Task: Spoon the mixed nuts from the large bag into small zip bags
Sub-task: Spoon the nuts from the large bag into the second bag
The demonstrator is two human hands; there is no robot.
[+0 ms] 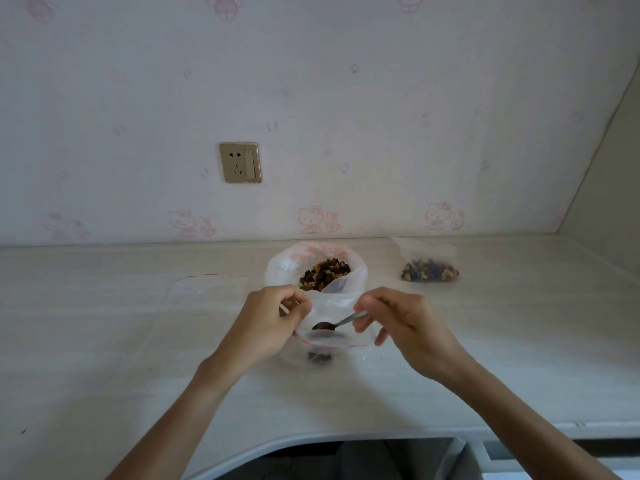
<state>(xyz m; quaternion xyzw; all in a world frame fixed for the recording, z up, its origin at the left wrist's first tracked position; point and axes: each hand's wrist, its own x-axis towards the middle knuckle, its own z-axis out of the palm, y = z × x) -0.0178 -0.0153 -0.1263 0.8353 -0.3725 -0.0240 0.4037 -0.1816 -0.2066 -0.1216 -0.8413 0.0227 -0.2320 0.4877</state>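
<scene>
At the centre of the frame, a small zip bag (334, 337) is held open just above the tabletop (104, 341). Its left rim is pinched by the left hand (273, 320), the grip closed on the plastic. A spoon (337, 323) is grasped by its handle in the right hand (401, 323), and its dark bowl is seen inside the bag's mouth. A few nuts are visible at the bottom of that bag. Just behind it, the large bag (317, 271) of mixed nuts is seen standing open. At centre right a filled zip bag (429, 265) is found; at centre left an empty zip bag (207, 289) is laid flat.
</scene>
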